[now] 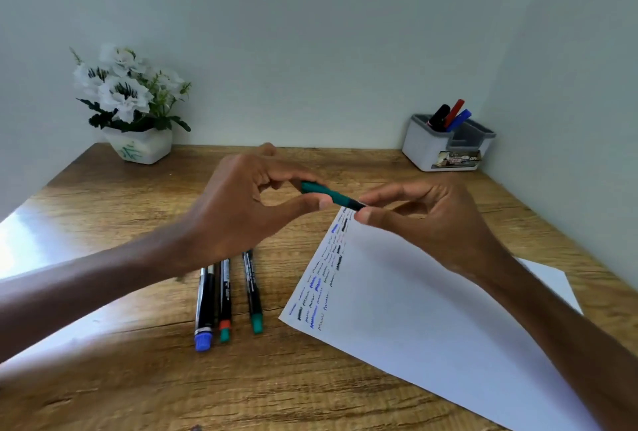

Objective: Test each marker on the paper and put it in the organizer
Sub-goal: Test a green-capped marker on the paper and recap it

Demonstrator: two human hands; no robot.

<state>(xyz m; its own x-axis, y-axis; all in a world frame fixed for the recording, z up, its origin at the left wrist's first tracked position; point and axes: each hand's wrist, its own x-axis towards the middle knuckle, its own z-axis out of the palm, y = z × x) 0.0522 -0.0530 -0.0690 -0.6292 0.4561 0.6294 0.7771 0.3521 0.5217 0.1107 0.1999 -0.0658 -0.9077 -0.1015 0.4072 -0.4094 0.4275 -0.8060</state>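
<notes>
Above the wooden desk [103,396], the left hand [238,209] and right hand [431,220] both pinch a slim green marker [328,194] (fingers closed on either end), over the scribbled white paper [414,309]; the white-and-grey plastic organizer [428,151] sits at two o'clock.

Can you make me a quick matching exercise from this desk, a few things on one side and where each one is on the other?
Things:
1. green marker
2. organizer
3. flower pot
4. paper

Places:
A. back left corner of the desk
B. held between both hands
C. back right corner of the desk
D. flat on the desk, under the right arm

Pairs: 1-B, 2-C, 3-A, 4-D
</notes>
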